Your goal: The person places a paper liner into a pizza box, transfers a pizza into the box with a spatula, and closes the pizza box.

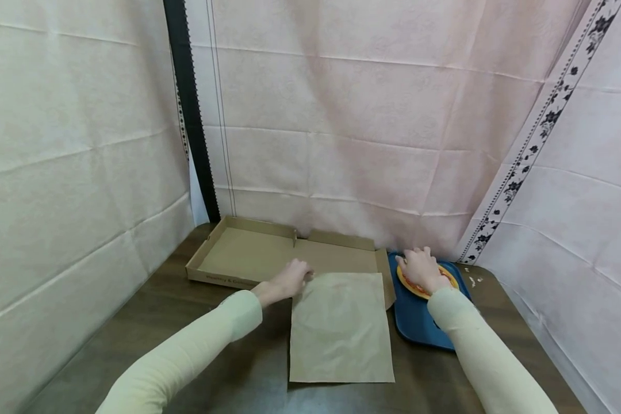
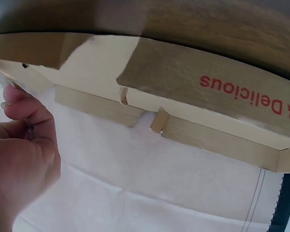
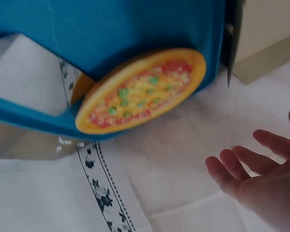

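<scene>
My left hand (image 1: pixel 288 280) is at the far left corner of a sheet of brown paper (image 1: pixel 341 333), pinching its edge between thumb and fingers. In the left wrist view the curled fingers (image 2: pixel 31 108) show beside a cardboard pizza box (image 2: pixel 183 72). Over at the right, my right hand (image 1: pixel 421 269) hovers above a toy pizza (image 1: pixel 449 278) on a blue tray (image 1: pixel 414 325). The right wrist view shows its fingers (image 3: pixel 253 159) loosely spread, apart from the pizza (image 3: pixel 140 94), which has red, yellow and green toppings.
The pizza box (image 1: pixel 253 250) lies opened at the back of the dark wooden table (image 1: pixel 207 351), its lid flap (image 1: pixel 336 256) spread rightward and partly under the paper. Pale cloth curtains (image 1: pixel 372 115) enclose the back and sides. Small white scraps (image 1: pixel 472 282) lie right of the tray.
</scene>
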`<state>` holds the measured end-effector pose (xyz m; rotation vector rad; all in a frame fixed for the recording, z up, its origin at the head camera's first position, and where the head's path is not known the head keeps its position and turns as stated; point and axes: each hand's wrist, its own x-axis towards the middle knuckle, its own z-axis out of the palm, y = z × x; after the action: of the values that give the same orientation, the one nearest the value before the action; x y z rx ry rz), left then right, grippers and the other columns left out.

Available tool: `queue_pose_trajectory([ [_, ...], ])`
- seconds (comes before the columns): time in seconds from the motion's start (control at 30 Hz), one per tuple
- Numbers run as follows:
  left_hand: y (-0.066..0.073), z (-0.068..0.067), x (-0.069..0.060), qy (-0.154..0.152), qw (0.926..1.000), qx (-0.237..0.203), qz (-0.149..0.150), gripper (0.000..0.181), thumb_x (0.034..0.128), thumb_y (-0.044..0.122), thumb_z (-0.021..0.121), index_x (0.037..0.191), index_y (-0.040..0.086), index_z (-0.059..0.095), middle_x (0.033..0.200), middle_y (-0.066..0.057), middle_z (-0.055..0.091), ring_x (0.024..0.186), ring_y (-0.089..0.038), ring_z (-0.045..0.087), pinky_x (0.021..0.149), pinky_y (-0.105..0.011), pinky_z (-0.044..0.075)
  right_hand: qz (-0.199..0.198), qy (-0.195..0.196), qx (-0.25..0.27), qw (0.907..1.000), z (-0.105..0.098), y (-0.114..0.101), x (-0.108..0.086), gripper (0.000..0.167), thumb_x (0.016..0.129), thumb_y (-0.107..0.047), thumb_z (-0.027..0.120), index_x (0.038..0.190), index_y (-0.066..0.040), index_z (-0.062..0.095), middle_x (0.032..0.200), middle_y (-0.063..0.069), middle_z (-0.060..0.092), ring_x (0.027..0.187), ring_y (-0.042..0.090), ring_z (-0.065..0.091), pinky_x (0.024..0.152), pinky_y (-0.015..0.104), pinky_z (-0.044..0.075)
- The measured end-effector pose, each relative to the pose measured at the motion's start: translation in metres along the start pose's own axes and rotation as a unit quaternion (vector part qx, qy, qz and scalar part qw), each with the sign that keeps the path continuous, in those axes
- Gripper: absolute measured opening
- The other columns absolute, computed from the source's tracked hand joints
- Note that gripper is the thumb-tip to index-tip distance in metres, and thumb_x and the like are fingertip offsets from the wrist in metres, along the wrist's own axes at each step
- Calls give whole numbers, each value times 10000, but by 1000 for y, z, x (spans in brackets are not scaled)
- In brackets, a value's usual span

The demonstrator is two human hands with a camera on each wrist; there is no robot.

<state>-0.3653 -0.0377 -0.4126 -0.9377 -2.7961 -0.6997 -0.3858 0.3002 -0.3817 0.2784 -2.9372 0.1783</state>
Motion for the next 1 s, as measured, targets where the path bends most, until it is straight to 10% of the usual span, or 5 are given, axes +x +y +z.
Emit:
queue_pose_trajectory([
  [0.2, -3, -8, 3, 225, 9997, 9, -19, 454, 920, -65, 524, 606, 150, 278, 576, 56, 212, 527, -79, 235, 526, -216, 253, 80, -187, -49, 9998, 23, -1, -6, 369, 963, -209, 538, 617, -81, 532, 632, 91, 551, 674, 277, 546, 645, 411, 435],
  [0.53, -8, -19, 6, 274, 9984, -420, -244, 341, 972, 25, 526, 638, 70, 479, 547, 27, 388, 454, -72, 371, 470, -179, 337, 808, -1248, 190, 9887, 53, -4, -17, 343, 963, -336, 551, 728, -86, 542, 651, 54, 505, 594, 216, 524, 521, 346, 398],
  [1.0, -16, -31, 6, 388, 9941, -840, -560, 260, 977, 57, 535, 731, 24, 610, 628, -167, 607, 415, -168, 565, 429, -211, 466, 712, -991, 211, 9923, 66, -16, -20, 394, 918, -174, 546, 537, -147, 451, 523, -11, 410, 511, 184, 477, 491, 331, 360],
])
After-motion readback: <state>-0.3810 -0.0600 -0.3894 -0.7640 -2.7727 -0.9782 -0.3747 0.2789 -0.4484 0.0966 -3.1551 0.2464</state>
